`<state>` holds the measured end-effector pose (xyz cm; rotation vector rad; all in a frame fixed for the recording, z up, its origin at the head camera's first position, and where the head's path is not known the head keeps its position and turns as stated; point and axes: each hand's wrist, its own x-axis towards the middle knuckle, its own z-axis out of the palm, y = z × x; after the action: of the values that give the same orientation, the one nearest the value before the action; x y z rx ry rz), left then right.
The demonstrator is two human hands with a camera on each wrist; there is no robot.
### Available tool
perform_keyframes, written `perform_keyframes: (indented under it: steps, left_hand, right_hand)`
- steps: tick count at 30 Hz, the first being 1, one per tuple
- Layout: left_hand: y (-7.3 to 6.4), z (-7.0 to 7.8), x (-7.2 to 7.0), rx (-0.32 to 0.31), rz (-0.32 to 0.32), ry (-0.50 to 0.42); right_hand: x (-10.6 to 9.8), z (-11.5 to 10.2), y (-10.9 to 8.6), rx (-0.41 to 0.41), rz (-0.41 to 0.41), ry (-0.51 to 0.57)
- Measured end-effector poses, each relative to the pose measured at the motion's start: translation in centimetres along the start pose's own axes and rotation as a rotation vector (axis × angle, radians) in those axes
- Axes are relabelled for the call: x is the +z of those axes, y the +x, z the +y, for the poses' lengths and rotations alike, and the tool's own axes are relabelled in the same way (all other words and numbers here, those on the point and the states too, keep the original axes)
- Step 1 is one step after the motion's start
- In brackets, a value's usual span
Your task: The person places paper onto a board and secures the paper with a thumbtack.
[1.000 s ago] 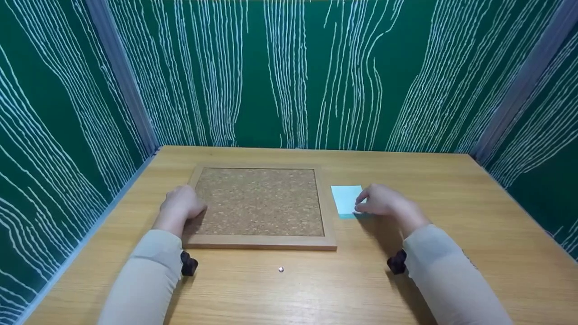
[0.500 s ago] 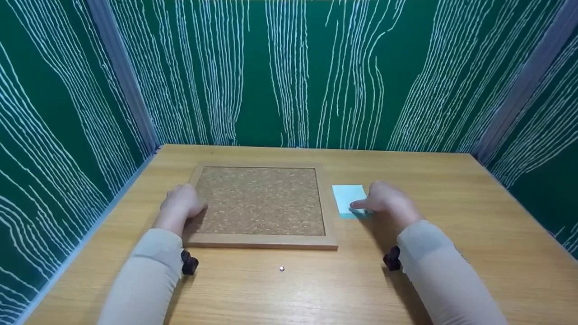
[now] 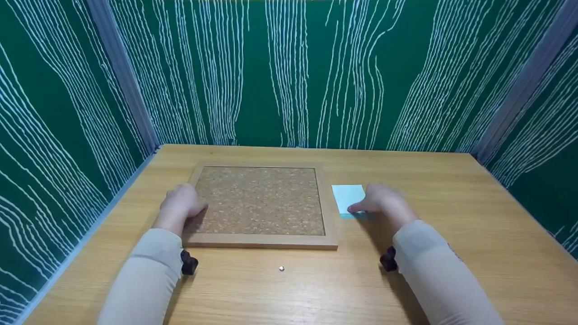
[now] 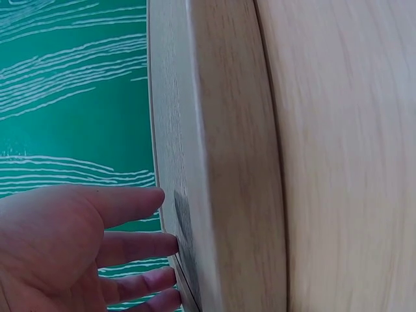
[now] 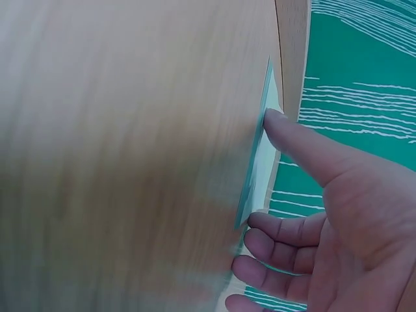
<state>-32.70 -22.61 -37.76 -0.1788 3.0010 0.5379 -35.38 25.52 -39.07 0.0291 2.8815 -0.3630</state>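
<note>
A cork board (image 3: 257,203) with a pale wooden frame lies flat on the table. My left hand (image 3: 180,202) rests at the frame's left side, and in the left wrist view its fairly straight fingers (image 4: 140,246) touch the frame (image 4: 237,156). Right of the board lies a light blue pad of sticky notes (image 3: 347,197). My right hand (image 3: 384,202) is at its right side: the thumb (image 5: 286,133) presses on the top face while the bent fingers (image 5: 279,227) meet the pad's corner and edge. Part of the pad is hidden under this hand.
A tiny shiny object (image 3: 282,268), too small to identify, lies on the wooden table (image 3: 253,293) in front of the board. Green panels (image 3: 343,90) with white wavy lines stand behind the table and at both sides.
My right hand has shifted slightly left over the sticky notes, and its thumb has come down onto the pad near the front edge. The left hand and board stay where they were.
</note>
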Motion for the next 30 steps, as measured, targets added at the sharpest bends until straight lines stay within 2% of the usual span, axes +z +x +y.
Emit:
perform_keyframes:
  steps: [14, 20, 30]
  left_hand:
    - [-0.03, -0.03, -0.01, -0.040, -0.008, -0.044]
    - [0.10, -0.11, -0.04, -0.012, 0.006, -0.021]
    - [-0.11, 0.00, 0.00, -0.001, 0.000, -0.038]
  right_hand:
    - [-0.21, -0.28, -0.17, -0.009, 0.000, 0.051]
    - [0.03, -0.61, 0.02, 0.000, -0.004, 0.058]
    - [-0.09, -0.45, -0.13, -0.055, -0.005, 0.069]
